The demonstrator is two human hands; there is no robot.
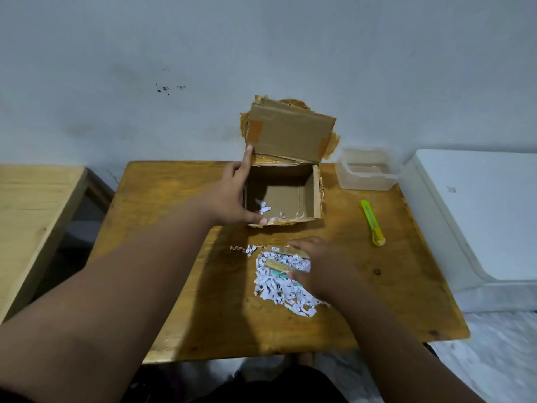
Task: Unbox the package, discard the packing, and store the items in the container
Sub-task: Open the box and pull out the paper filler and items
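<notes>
An open cardboard box point(316, 196) stands at the back middle of the wooden table point(406, 286), its lid flap up against the wall. Only a few paper shreds lie inside it. My left hand point(232, 196) grips the box's left wall, thumb on the front corner, index finger up along the flap. A heap of white shredded paper point(279, 289) lies in front of the box with small flat yellowish packets point(276, 264) among it. My right hand point(316, 266) rests spread on the heap's right side, fingers over the packets. A clear plastic container point(366, 175) sits at the back right.
A yellow-green utility knife point(372, 223) lies on the table right of the box. A white appliance or bin point(479, 216) stands close to the table's right side. Another wooden surface point(32, 216) is to the left. The wall is directly behind the box.
</notes>
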